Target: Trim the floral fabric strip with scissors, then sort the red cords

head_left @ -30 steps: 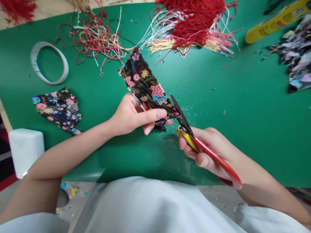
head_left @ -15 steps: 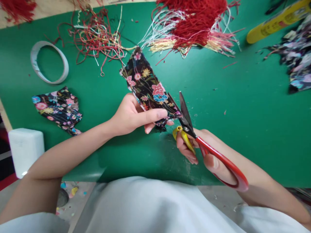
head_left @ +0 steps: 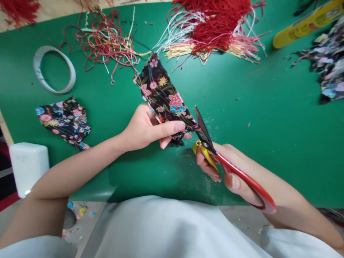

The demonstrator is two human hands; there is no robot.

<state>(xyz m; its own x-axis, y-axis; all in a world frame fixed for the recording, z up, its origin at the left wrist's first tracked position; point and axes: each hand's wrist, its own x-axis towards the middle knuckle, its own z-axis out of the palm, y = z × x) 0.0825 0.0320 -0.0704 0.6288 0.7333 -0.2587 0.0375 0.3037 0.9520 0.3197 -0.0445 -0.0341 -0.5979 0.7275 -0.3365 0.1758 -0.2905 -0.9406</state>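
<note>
Pinched between the thumb and fingers of my left hand is a long strip of black floral fabric, its far end pointing up and left. My right hand is closed round a pair of scissors with dark blades and red and yellow on the handles. The blades meet the fabric's lower right corner. One blade shows above the cloth's edge; the other is mostly hidden by the fabric. A second piece of the same floral fabric lies on the table left of my left hand.
On the green table are a pale ring, tangled cords, red tassels with white and cream strings, a yellow tube and a heap of fabric scraps. A white box-like object stands at the left edge.
The scissor blades have closed together somewhat at the fabric's corner, and the yellow handle has shifted slightly right. My left hand and the fabric have barely moved.
</note>
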